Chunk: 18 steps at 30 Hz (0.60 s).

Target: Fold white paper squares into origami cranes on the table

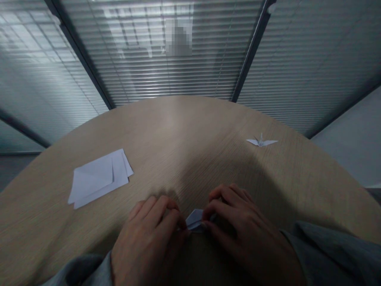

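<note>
A small folded piece of white paper (195, 217) sits between my two hands near the front of the table. Its upper edge comes to a blunt point, and a crease runs across it. My left hand (153, 234) pinches its left end between thumb and fingers. On the other side, my right hand (242, 228) is closed on the right end, thumb below and index finger above. Fingers cover both ends of the paper, so its full shape is hidden.
A wooden round-edged table (166, 135) spreads out ahead. Several overlapping white paper sheets (98, 178) lie at the left. A folded paper crane (261, 141) stands at the far right. Window blinds (178, 75) rise behind the table's far edge.
</note>
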Motion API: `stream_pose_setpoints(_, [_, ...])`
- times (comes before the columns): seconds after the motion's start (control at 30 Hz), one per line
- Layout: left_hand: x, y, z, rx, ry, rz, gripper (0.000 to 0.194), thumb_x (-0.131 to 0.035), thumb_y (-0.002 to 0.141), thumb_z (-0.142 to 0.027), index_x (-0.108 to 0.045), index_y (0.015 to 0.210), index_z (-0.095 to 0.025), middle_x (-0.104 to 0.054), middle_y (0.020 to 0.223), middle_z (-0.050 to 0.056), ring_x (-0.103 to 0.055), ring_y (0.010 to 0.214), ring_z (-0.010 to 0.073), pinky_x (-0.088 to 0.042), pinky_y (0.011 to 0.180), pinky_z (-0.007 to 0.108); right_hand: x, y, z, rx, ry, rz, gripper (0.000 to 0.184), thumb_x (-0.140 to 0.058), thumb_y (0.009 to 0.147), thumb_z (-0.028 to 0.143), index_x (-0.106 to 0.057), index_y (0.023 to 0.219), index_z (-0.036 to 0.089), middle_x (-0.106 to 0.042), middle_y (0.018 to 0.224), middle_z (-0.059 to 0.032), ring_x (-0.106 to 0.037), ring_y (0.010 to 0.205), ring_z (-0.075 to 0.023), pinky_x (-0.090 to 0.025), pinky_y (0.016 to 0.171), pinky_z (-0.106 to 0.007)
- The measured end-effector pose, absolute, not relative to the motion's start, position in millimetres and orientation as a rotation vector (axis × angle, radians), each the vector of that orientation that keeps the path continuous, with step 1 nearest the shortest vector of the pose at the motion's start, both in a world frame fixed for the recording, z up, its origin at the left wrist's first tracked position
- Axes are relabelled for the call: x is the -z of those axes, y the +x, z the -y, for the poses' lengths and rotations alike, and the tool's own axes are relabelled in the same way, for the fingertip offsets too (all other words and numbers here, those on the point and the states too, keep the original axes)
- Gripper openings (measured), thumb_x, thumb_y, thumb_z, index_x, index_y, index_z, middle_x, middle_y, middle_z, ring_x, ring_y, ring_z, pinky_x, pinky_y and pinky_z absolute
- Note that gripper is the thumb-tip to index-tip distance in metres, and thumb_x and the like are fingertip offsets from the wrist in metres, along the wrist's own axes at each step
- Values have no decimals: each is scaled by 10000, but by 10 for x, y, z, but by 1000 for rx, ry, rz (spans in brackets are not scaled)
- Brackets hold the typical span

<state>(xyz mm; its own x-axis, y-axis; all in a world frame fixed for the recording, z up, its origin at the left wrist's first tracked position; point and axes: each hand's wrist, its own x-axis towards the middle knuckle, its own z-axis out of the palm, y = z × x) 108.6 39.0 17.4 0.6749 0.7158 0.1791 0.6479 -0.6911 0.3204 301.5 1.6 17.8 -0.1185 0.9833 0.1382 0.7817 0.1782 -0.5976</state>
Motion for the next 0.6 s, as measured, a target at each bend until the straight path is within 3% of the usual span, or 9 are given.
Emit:
stream_pose_setpoints(0.33, [-177,1116,-402,-278,2512,-1217,141,-505,825,-193,-638,779,-204,-624,849,54,-554,787,242,-447,663,386,-153,2979,3,-561,-1725,1911,93,-597,788,117,-619,772,205,-579,885,-38,-506,888,-232,-404,832,-444])
stream_pose_setpoints(0.6, [-209,1163,-393,-351,2575,-1254,137,-514,793,-177,-624,713,-198,-623,778,45,-548,714,217,-438,609,336,-122,2898,23,-467,-1780,1863,72,-570,783,126,-578,742,185,-571,852,-55,-524,857,-245,-430,824,-483])
